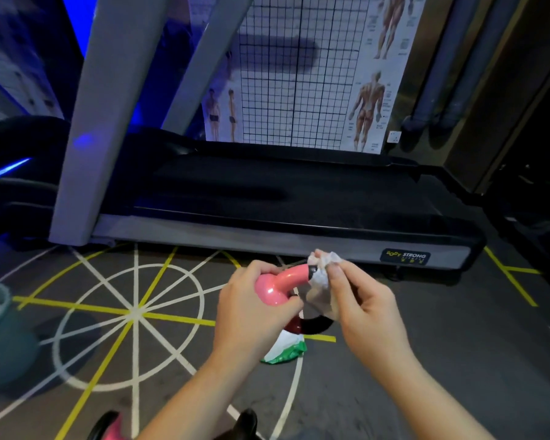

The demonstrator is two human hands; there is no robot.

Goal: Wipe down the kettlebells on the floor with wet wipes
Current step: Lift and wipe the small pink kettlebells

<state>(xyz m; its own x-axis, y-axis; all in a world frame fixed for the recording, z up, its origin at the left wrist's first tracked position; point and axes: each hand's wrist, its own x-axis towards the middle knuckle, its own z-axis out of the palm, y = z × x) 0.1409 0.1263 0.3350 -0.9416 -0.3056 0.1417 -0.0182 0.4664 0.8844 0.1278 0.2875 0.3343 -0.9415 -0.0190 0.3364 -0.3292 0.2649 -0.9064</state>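
At the bottom edge, a second kettlebell (108, 428) shows only in part, pink and black, on the floor (426, 360). Both forearms reach forward from there. The left hand (248, 312) has its grip closed around a pink kettlebell (280, 285), fingers wrapped over the curved pink part and thumb beneath; the piece is raised clear of the floor. The right hand (362, 309) has its grip pinched on a white wipe (323, 281), which is bunched and pressed against the black end of the pink part. Whether the wipe wraps fully round that end cannot be told.

Just below and between the hands, a black and dark red curved section (311, 325) is visible; its link to the held piece is hidden by the hands. Under it lies a white and green packet (286, 352) on the floor, resting on a yellow line.

The floor is grey, marked with a white circle and white and yellow spokes (134, 312). At the left edge sits a teal kettlebell (4, 338), well apart from the hands.

Beyond, a treadmill (299, 198) runs across the view, with a label at its near right corner and grey uprights (86, 122) at the left. Behind it stand a wire grid (299, 74) and anatomy posters (381, 74) on the wall.
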